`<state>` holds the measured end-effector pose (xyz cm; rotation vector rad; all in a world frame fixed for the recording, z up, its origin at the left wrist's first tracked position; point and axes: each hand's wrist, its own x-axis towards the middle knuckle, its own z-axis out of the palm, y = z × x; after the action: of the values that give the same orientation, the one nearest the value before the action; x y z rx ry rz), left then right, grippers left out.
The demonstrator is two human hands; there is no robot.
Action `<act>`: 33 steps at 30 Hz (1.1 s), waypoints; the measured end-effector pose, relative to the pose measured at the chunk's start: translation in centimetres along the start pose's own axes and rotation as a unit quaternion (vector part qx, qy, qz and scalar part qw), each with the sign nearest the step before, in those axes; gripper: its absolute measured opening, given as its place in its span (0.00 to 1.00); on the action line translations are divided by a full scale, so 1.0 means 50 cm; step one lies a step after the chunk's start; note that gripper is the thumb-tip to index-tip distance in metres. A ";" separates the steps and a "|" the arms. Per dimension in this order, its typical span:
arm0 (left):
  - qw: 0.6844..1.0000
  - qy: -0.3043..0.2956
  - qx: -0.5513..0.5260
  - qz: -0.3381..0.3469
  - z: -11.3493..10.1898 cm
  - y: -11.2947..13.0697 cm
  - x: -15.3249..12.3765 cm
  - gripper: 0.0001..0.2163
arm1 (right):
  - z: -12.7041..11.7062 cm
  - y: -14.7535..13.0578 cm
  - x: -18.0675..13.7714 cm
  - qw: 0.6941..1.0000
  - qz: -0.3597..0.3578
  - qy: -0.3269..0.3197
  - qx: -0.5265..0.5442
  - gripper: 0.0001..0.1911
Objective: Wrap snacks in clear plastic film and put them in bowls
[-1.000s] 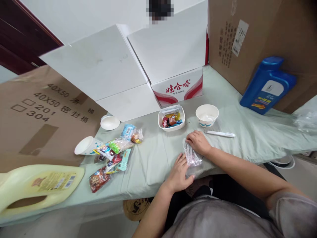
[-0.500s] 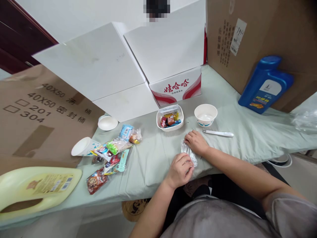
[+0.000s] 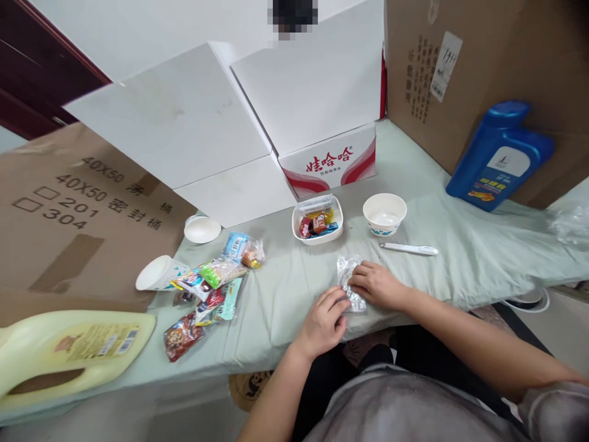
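A small crinkled sheet of clear bubble wrap (image 3: 352, 283) lies on the cloth at the front edge of the table. My left hand (image 3: 326, 316) is at its lower left side, fingers curled onto the edge. From the right, my right hand (image 3: 377, 284) has its bent fingers on the sheet's right side; the fingertips are partly hidden. Just beyond the right hand lies a white utility knife (image 3: 408, 248). Behind it stands a white paper bowl (image 3: 384, 215) with a blue pattern. A white square tub (image 3: 317, 240) holding several small wrapped snacks sits to its left.
Snack packets (image 3: 214, 285) lie piled on the left, near a tipped paper cup (image 3: 154, 273) and another white bowl (image 3: 202, 229). A yellow jug (image 3: 92, 325) lies front left. White boxes (image 3: 234, 184), a brown carton (image 3: 460, 80) and a blue bottle (image 3: 499, 156) stand behind.
My right hand has shifted down and to the right over the bubble wrap, uncovering its far end. The sheet looks flatter and more spread. My left hand has moved slightly left.
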<state>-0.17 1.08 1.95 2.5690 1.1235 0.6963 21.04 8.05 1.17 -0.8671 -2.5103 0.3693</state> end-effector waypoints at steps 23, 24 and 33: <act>0.919 -0.082 0.194 -0.334 0.028 -0.022 0.158 0.10 | 0.011 -0.019 0.006 0.942 0.320 0.042 0.087 0.24; 0.916 -0.079 0.193 -0.343 0.032 -0.022 0.159 0.09 | 0.011 -0.019 0.011 0.942 0.328 0.032 0.065 0.24; 0.917 0.027 0.142 -0.373 0.068 -0.038 0.140 0.13 | 0.014 -0.035 0.013 0.963 0.247 0.094 -0.059 0.13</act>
<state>4.54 7.43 0.55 2.0352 2.1671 0.4239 19.33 7.04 1.45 -1.5061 -2.1374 0.2776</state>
